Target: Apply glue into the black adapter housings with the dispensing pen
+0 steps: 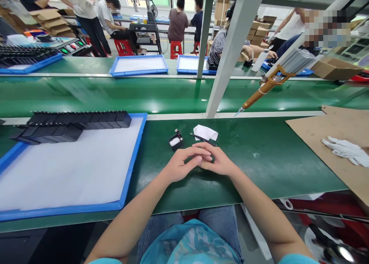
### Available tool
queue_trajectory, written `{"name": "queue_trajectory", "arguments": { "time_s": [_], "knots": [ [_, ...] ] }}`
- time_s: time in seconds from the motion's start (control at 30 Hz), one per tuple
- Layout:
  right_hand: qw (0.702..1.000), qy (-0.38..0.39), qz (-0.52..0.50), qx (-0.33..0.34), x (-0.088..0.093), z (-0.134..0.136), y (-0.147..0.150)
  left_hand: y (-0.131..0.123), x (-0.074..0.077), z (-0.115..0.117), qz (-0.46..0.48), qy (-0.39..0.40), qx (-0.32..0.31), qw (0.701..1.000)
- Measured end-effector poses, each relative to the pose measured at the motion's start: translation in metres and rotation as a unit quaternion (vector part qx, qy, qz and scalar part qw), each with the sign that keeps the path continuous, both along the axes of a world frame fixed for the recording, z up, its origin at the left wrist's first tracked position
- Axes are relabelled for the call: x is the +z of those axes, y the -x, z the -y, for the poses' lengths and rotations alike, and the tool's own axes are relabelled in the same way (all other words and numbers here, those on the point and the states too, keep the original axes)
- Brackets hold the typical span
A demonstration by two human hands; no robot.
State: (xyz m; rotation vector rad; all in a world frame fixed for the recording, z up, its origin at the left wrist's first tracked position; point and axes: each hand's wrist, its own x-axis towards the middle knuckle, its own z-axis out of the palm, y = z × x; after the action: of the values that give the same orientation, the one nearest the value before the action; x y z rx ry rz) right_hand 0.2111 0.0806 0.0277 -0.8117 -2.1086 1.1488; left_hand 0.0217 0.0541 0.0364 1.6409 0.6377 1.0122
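Note:
My left hand and my right hand meet above the green worktop, fingertips overlapping. Their fingers are loosely stretched, with gaps between thumbs and fingers, and nothing shows in either. Just beyond the left hand stands a small black case with a white part inside and a short lead with a metal plug on top. Black tweezers lie past the fingertips, partly on a folded white paper or cloth.
At left, a blue-rimmed tray holds rows of black cases. An amber syringe hangs tip-down beside a grey post. Cardboard with white gloves lies right. Beyond the green conveyor, several people work.

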Motion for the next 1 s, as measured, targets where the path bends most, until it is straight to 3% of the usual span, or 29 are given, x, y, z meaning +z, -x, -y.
{"name": "queue_trajectory", "arguments": {
  "time_s": [0.23,0.37,0.57,0.67,1.0],
  "knots": [
    [0.999,0.026,-0.008,0.019,-0.002,0.001,0.001,0.001,-0.004,0.001,0.030,-0.041,-0.026,0.998],
    [0.994,0.084,-0.046,0.059,-0.010,0.000,0.002,0.000,0.001,0.002,0.021,-0.046,-0.040,0.998],
    [0.955,0.250,-0.128,0.101,-0.019,-0.002,0.005,-0.005,0.001,0.006,-0.006,-0.048,-0.029,0.998],
    [0.944,0.274,-0.142,0.120,-0.019,0.000,0.009,-0.008,-0.003,0.006,-0.037,-0.039,0.003,0.999],
    [0.915,0.344,-0.168,0.127,-0.025,0.001,0.013,-0.007,-0.002,0.006,-0.087,-0.066,0.022,0.994]
  ]
}}
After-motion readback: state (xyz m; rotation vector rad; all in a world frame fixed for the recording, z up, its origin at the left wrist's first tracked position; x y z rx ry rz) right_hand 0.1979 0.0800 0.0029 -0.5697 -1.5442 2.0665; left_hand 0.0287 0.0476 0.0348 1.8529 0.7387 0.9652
